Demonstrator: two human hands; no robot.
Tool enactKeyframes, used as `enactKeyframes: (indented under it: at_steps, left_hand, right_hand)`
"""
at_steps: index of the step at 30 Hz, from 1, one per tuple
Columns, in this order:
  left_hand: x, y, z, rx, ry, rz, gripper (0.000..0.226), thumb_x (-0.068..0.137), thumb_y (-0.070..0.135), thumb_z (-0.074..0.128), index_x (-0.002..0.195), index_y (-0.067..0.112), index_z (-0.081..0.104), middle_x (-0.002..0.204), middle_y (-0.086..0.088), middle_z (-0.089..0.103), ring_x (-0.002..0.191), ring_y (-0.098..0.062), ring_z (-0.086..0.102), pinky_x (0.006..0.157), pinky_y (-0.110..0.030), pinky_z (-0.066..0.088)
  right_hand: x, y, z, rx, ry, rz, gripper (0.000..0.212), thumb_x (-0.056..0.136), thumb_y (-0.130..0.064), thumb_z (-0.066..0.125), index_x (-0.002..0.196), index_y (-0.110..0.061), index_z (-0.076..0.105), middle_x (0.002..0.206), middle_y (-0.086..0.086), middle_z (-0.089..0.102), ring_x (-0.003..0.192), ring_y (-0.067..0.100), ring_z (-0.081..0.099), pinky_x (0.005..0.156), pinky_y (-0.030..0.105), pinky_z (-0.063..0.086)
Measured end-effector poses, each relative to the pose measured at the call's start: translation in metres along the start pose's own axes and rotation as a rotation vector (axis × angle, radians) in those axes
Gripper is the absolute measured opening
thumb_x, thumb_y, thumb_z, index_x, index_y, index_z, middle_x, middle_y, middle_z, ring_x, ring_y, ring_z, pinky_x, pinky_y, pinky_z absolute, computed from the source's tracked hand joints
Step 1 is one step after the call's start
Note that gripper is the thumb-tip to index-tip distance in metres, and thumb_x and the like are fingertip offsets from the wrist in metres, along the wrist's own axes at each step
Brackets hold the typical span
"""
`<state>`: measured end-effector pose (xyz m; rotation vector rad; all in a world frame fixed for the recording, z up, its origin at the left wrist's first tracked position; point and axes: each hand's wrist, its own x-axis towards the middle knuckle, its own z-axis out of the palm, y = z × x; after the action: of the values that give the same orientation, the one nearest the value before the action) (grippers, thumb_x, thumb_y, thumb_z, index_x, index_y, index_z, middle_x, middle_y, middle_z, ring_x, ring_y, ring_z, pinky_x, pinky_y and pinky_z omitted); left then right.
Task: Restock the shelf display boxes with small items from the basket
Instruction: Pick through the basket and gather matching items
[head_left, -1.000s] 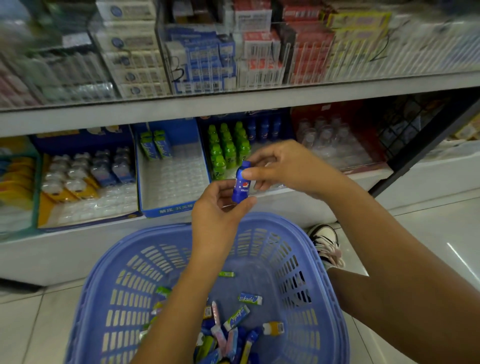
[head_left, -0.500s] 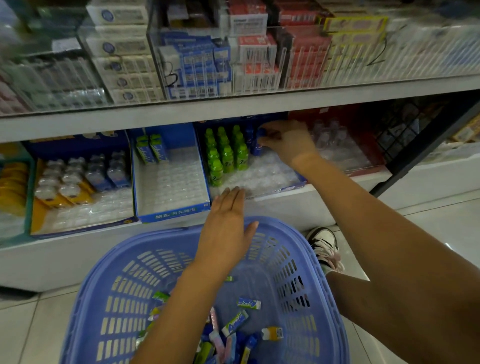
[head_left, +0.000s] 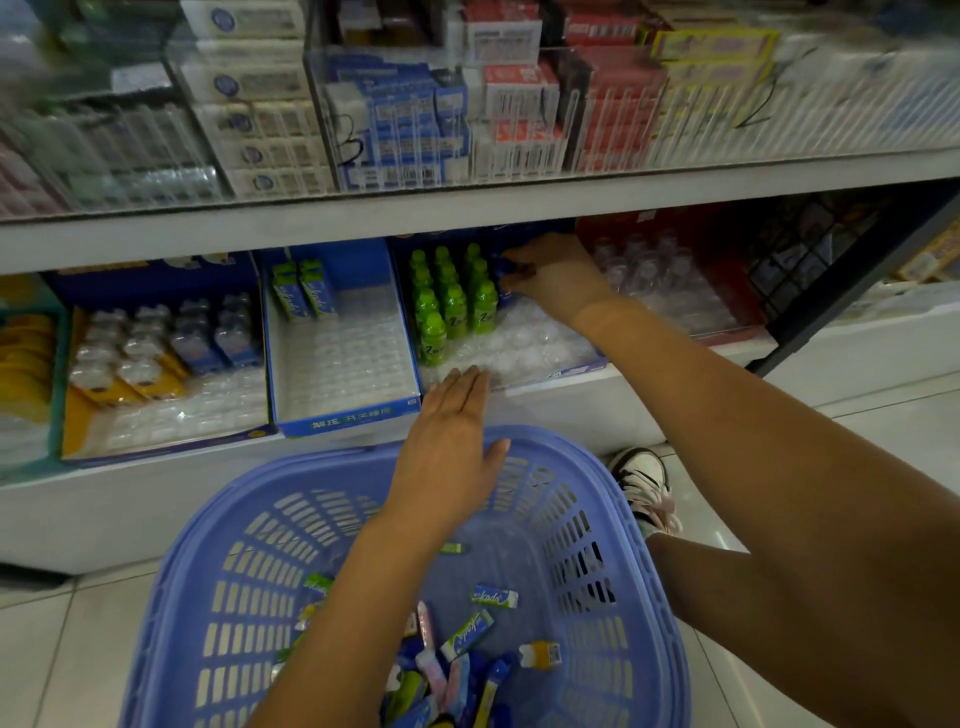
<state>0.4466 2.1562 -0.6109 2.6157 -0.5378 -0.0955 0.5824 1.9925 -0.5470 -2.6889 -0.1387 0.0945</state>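
Restocking at the low shelf (head_left: 571, 410): my right hand (head_left: 558, 278) reaches deep into the display box (head_left: 582, 366), its fingers (head_left: 527, 253) curled round a small blue bottle (head_left: 506, 267) just right of the green bottles (head_left: 452, 301). The bottle is mostly hidden by the grip. My left hand (head_left: 447, 447) hangs flat and empty in front of the green bottles, fingers straight, above the far rim of the basket (head_left: 649, 545). I cannot tell whether its fingertips touch the box's front edge.

The main risk, as I judge it, lies right beside the bottle. The green bottles stand packed and upright, and a knuckle or wrist brushing them on the way in or out could topple a row. The clear tray (head_left: 524, 348) in front of them has shallow pockets, and a bottle set down off-centre may lean or roll forward. The shelf above the green bottles hides the back of the box, so I am placing partly blind. The other small items (head_left: 467, 634) wait in the basket, well in front of the green bottles. A bump from my left forearm could shift the basket away from the shelf.
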Motion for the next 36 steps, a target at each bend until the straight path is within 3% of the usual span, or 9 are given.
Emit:
enactKeyframes:
  at_steps: [4, 7, 11, 15, 17, 20, 25, 31, 36]
  left_hand:
    - [-0.011, 0.006, -0.009, -0.225, 0.165, 0.036, 0.052, 0.097, 0.031, 0.05, 0.144, 0.013, 0.038, 0.152, -0.003, 0.035, 0.139, -0.017, 0.03, 0.111, -0.024, 0.025]
    - [-0.022, 0.002, -0.004, -0.297, 0.28, 0.06, 0.02, 0.095, 0.025, 0.052, 0.102, 0.012, 0.065, 0.102, -0.008, 0.066, 0.094, -0.025, 0.06, 0.081, -0.034, 0.048]
    - [-0.038, -0.024, 0.034, -0.053, -0.264, -0.121, 0.023, 0.095, 0.023, 0.048, 0.081, 0.008, 0.058, 0.084, -0.015, 0.063, 0.08, -0.031, 0.06, 0.068, -0.036, 0.044]
    - [-0.082, -0.065, 0.083, 0.156, -0.839, -0.302, 0.021, 0.095, 0.011, 0.044, 0.079, 0.005, 0.056, 0.078, -0.008, 0.05, 0.067, -0.02, 0.048, 0.071, -0.029, 0.037]
    - [-0.109, -0.082, 0.097, 0.165, -0.947, -0.265, 0.018, 0.095, 0.015, 0.047, 0.099, 0.008, 0.062, 0.099, -0.013, 0.06, 0.084, -0.027, 0.057, 0.08, -0.034, 0.046]
    - [-0.135, -0.101, 0.106, 0.184, -1.031, -0.251, 0.041, 0.097, 0.019, 0.042, 0.137, 0.011, 0.046, 0.138, -0.016, 0.048, 0.12, -0.032, 0.051, 0.094, -0.034, 0.043]
    - [-0.13, -0.113, 0.11, 0.235, -1.174, -0.173, 0.057, 0.094, 0.019, 0.05, 0.148, 0.018, 0.031, 0.147, -0.015, 0.039, 0.127, -0.033, 0.045, 0.101, -0.038, 0.042]
    - [-0.118, -0.119, 0.114, 0.236, -1.217, -0.146, 0.049, 0.097, 0.023, 0.048, 0.144, 0.018, 0.039, 0.144, -0.01, 0.042, 0.118, -0.029, 0.05, 0.086, -0.033, 0.044]
    - [-0.119, -0.122, 0.123, 0.212, -1.17, -0.174, 0.009, 0.095, 0.024, 0.047, 0.098, 0.016, 0.05, 0.102, -0.01, 0.049, 0.083, -0.026, 0.05, 0.069, -0.034, 0.043]
  right_hand:
    - [-0.02, -0.007, -0.009, 0.067, 0.081, 0.035, 0.044, 0.088, -0.021, 0.065, 0.129, -0.007, 0.055, 0.123, 0.013, 0.061, 0.115, 0.024, 0.056, 0.094, 0.021, 0.039]
    - [-0.059, -0.016, -0.009, 0.118, 0.225, 0.03, 0.025, 0.085, -0.024, 0.068, 0.098, -0.002, 0.066, 0.088, 0.012, 0.069, 0.087, 0.025, 0.065, 0.075, 0.025, 0.048]
    - [-0.125, -0.034, 0.024, 0.103, -0.218, 0.017, 0.025, 0.082, -0.031, 0.071, 0.071, -0.009, 0.068, 0.066, 0.004, 0.067, 0.056, 0.005, 0.063, 0.061, 0.026, 0.049]
    - [-0.166, -0.03, 0.121, -0.107, -0.695, 0.044, 0.022, 0.085, -0.021, 0.067, 0.098, -0.003, 0.071, 0.103, 0.014, 0.07, 0.096, 0.027, 0.065, 0.088, 0.038, 0.052]
    - [-0.185, -0.015, 0.167, -0.168, -0.93, 0.08, 0.026, 0.088, -0.015, 0.064, 0.108, 0.001, 0.067, 0.116, 0.017, 0.065, 0.1, 0.031, 0.061, 0.095, 0.042, 0.049]
    - [-0.206, 0.01, 0.217, -0.307, -1.136, 0.093, 0.028, 0.09, -0.012, 0.062, 0.111, 0.005, 0.061, 0.115, 0.02, 0.061, 0.102, 0.034, 0.059, 0.09, 0.04, 0.048]
    - [-0.222, 0.025, 0.256, -0.187, -1.118, 0.048, 0.054, 0.085, -0.002, 0.062, 0.136, -0.008, 0.045, 0.134, 0.016, 0.051, 0.119, 0.033, 0.052, 0.092, 0.042, 0.046]
    - [-0.236, 0.024, 0.282, -0.147, -0.954, 0.003, 0.049, 0.084, -0.018, 0.066, 0.131, -0.017, 0.051, 0.123, 0.01, 0.058, 0.114, 0.028, 0.055, 0.087, 0.028, 0.042]
    - [-0.233, 0.029, 0.285, -0.212, -1.011, -0.096, 0.062, 0.079, -0.017, 0.071, 0.134, -0.011, 0.042, 0.129, 0.018, 0.051, 0.118, 0.032, 0.049, 0.096, 0.035, 0.042]
